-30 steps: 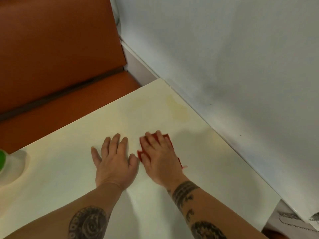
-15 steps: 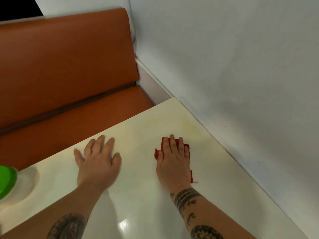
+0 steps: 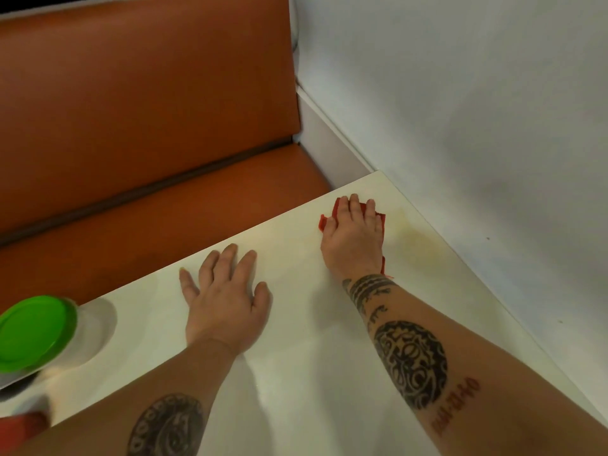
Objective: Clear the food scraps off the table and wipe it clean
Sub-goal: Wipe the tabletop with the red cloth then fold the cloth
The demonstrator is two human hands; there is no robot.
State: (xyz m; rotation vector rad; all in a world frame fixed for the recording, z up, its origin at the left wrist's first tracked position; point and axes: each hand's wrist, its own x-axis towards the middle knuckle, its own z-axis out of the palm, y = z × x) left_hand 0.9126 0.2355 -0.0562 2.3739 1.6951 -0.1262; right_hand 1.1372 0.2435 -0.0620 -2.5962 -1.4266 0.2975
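A cream table (image 3: 296, 373) fills the lower view, its far right corner against the wall. My right hand (image 3: 353, 240) lies flat, fingers straight, pressing a red cloth (image 3: 380, 218) onto the table near that far corner; only the cloth's edges show around the hand. A faint yellowish stain (image 3: 418, 233) marks the surface just right of the cloth. My left hand (image 3: 225, 297) rests palm down on the table with fingers spread, near the far edge, holding nothing.
A container with a bright green lid (image 3: 33, 327) stands at the table's left edge, a blurred red object (image 3: 19, 426) below it. An orange bench seat (image 3: 148, 126) runs beyond the table. A white wall (image 3: 477, 110) borders the right side.
My right hand has slid the red cloth away from me toward the table's far corner. My left hand has stayed flat on the table, now farther from the right hand.
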